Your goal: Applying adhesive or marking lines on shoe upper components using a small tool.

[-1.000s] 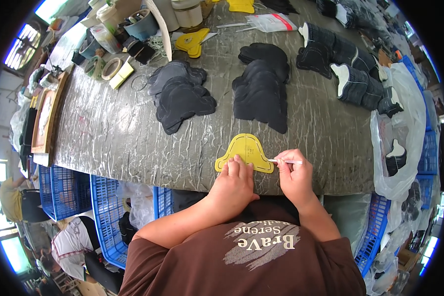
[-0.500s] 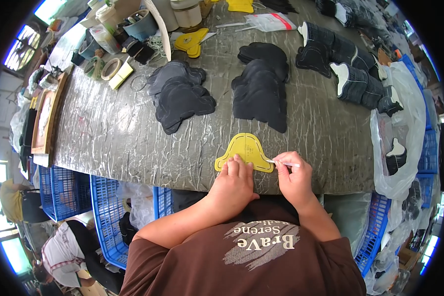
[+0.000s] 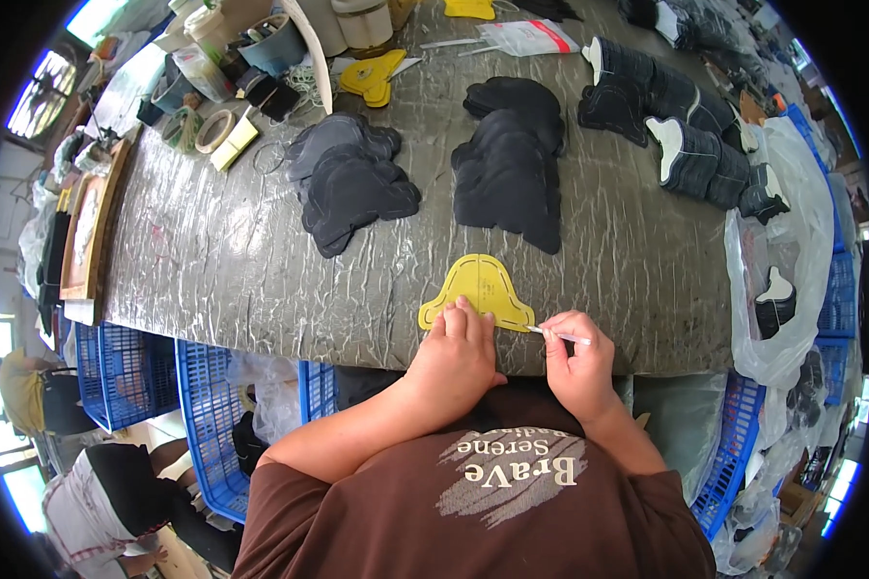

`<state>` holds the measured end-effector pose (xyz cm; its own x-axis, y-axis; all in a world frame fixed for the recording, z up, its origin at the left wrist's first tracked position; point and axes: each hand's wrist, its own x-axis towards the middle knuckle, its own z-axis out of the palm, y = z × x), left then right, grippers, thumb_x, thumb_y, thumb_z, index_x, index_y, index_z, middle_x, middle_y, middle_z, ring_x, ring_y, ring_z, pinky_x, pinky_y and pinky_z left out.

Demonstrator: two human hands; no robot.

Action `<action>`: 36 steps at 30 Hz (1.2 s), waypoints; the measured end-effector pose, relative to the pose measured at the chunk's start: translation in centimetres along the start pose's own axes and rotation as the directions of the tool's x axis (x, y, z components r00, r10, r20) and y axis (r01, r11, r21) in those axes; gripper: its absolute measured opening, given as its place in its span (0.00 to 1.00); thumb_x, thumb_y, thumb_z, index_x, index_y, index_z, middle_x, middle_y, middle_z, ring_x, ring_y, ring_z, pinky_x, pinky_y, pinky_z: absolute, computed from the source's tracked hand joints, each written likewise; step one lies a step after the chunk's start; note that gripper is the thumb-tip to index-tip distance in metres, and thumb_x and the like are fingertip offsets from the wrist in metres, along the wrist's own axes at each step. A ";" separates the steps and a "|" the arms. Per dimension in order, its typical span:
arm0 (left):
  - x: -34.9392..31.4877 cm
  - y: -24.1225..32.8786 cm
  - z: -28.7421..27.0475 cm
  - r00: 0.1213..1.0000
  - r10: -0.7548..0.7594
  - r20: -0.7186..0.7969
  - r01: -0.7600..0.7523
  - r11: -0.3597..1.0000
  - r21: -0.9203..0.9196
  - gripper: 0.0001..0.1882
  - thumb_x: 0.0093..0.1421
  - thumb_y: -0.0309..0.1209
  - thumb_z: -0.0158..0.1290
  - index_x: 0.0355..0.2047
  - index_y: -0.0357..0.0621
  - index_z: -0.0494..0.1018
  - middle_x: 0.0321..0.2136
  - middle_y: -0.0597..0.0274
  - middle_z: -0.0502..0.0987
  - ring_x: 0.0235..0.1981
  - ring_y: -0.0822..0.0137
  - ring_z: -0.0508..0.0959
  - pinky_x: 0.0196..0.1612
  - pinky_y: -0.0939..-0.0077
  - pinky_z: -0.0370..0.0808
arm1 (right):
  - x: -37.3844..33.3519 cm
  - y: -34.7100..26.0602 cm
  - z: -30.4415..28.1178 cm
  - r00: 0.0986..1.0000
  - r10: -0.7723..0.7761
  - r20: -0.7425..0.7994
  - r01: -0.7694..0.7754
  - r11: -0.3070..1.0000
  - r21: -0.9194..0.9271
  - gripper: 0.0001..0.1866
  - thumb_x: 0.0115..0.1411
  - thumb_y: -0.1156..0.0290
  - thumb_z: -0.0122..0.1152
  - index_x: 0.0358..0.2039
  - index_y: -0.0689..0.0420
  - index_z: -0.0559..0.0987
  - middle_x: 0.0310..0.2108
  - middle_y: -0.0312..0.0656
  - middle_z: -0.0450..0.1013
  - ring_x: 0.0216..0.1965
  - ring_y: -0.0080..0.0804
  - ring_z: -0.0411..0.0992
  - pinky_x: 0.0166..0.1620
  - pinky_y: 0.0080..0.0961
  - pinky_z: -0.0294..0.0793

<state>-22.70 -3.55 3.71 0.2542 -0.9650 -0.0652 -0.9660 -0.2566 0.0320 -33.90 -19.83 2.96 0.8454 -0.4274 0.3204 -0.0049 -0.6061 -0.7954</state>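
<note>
A yellow template (image 3: 478, 279) with slots along its curved edge lies near the front edge of the worktable (image 3: 232, 280). My left hand (image 3: 454, 359) rests on its lower part, fingers stretched out and pressing it down. In my right hand (image 3: 582, 363) a slim white pen (image 3: 576, 339) is pinched, its tip at the template's lower right corner. Whatever lies beneath the template is hidden. Beyond it are two stacks of black cut pieces, a left stack (image 3: 357, 191) and a right stack (image 3: 508, 179), both fanned out and overlapping.
Rows of black pieces with white edges (image 3: 690, 159) lie at the right, beside a clear plastic bag (image 3: 792, 261). Tape rolls (image 3: 215, 131), tubs and another yellow template (image 3: 372, 77) are at the far left. Blue crates (image 3: 208, 425) stand below the table. A co-worker (image 3: 106, 511) bends at lower left.
The pen tip has moved down along the template's right side to its lower corner. My left hand stays on the template. The co-worker at lower left has shifted.
</note>
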 end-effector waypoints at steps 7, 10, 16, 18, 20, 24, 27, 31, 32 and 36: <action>2.6 -4.8 -2.1 0.999 0.039 0.024 -0.029 0.940 -0.340 0.14 0.55 0.40 0.56 0.30 0.40 0.77 0.30 0.52 0.73 0.34 0.53 0.77 0.35 0.60 0.76 | 0.6 -0.1 0.0 1.000 0.002 0.017 -0.001 0.999 -0.044 0.07 0.55 0.83 0.58 0.30 0.60 0.69 0.27 0.47 0.73 0.28 0.47 0.73 0.31 0.35 0.72; 5.3 -8.1 -1.2 0.996 -0.078 0.041 0.088 0.881 -0.464 0.09 0.53 0.33 0.57 0.30 0.40 0.77 0.29 0.52 0.76 0.33 0.52 0.79 0.36 0.60 0.75 | 1.4 -0.6 -0.2 0.998 0.004 0.070 0.004 0.994 -0.114 0.07 0.55 0.83 0.59 0.29 0.60 0.70 0.26 0.46 0.73 0.27 0.47 0.72 0.30 0.35 0.71; 6.8 -9.7 -1.6 0.965 0.009 0.263 0.168 0.748 -0.643 0.12 0.46 0.28 0.60 0.32 0.38 0.77 0.27 0.52 0.80 0.32 0.54 0.81 0.36 0.64 0.75 | 3.3 -2.6 1.1 0.989 -0.070 0.130 0.070 0.998 -0.001 0.07 0.53 0.80 0.63 0.28 0.59 0.72 0.24 0.45 0.74 0.26 0.45 0.73 0.29 0.34 0.71; 6.7 -9.9 -1.5 0.970 0.027 0.243 0.151 0.717 -0.680 0.12 0.45 0.28 0.61 0.31 0.37 0.77 0.27 0.52 0.80 0.30 0.56 0.80 0.35 0.65 0.75 | 3.8 -3.2 2.5 0.970 -0.136 0.201 0.112 0.986 0.127 0.08 0.52 0.77 0.65 0.30 0.57 0.74 0.24 0.44 0.75 0.27 0.44 0.74 0.30 0.33 0.72; 7.0 -9.6 -2.3 0.961 0.009 0.275 0.187 0.715 -0.674 0.12 0.45 0.28 0.61 0.31 0.37 0.77 0.27 0.52 0.80 0.30 0.56 0.80 0.34 0.65 0.74 | 4.2 -3.1 4.1 0.962 -0.163 0.218 0.136 0.982 0.132 0.07 0.52 0.77 0.65 0.30 0.57 0.74 0.24 0.43 0.75 0.27 0.44 0.74 0.29 0.34 0.72; 7.2 -9.6 -2.4 0.957 0.005 0.289 0.200 0.709 -0.676 0.12 0.44 0.28 0.61 0.30 0.37 0.77 0.26 0.52 0.79 0.28 0.57 0.79 0.33 0.66 0.74 | 4.7 -3.1 6.1 0.947 -0.217 0.237 0.192 0.973 0.126 0.08 0.52 0.78 0.64 0.29 0.56 0.73 0.23 0.43 0.74 0.26 0.45 0.74 0.29 0.36 0.71; 7.2 -9.9 -2.3 0.962 0.022 0.273 0.178 0.707 -0.685 0.12 0.44 0.28 0.62 0.30 0.37 0.78 0.25 0.52 0.80 0.29 0.56 0.79 0.33 0.66 0.74 | 4.7 -3.2 6.8 0.942 -0.259 0.212 0.243 0.965 0.100 0.08 0.51 0.79 0.62 0.28 0.56 0.72 0.23 0.43 0.74 0.26 0.45 0.74 0.29 0.37 0.70; 7.2 -10.1 -1.8 0.967 0.029 0.252 0.157 0.711 -0.685 0.12 0.44 0.28 0.62 0.30 0.37 0.78 0.26 0.52 0.80 0.29 0.56 0.80 0.33 0.66 0.74 | 4.7 -3.4 6.9 0.933 -0.271 0.236 0.262 0.962 0.070 0.07 0.51 0.79 0.62 0.28 0.56 0.72 0.23 0.44 0.73 0.26 0.45 0.74 0.29 0.37 0.71; 7.2 -10.0 -2.0 0.964 0.031 0.262 0.162 0.717 -0.678 0.12 0.44 0.28 0.62 0.30 0.37 0.78 0.26 0.52 0.80 0.29 0.56 0.80 0.33 0.66 0.74 | 4.7 -3.5 6.8 0.934 -0.270 0.236 0.261 0.963 0.067 0.07 0.51 0.79 0.62 0.28 0.56 0.72 0.23 0.44 0.73 0.26 0.45 0.74 0.29 0.37 0.71; 7.4 -10.0 -2.0 0.961 0.031 0.274 0.172 0.710 -0.683 0.13 0.43 0.28 0.62 0.30 0.37 0.78 0.27 0.52 0.80 0.30 0.56 0.80 0.34 0.66 0.75 | 4.6 -3.4 6.1 0.935 -0.212 0.284 0.205 0.977 0.057 0.07 0.51 0.78 0.63 0.27 0.56 0.72 0.23 0.44 0.73 0.26 0.45 0.74 0.29 0.37 0.71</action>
<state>-11.10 -8.20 4.93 0.2014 -0.9204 -0.3352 -0.6091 -0.3857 0.6930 -26.76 -15.66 3.95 0.9433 -0.0800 0.3222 0.1986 -0.6417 -0.7408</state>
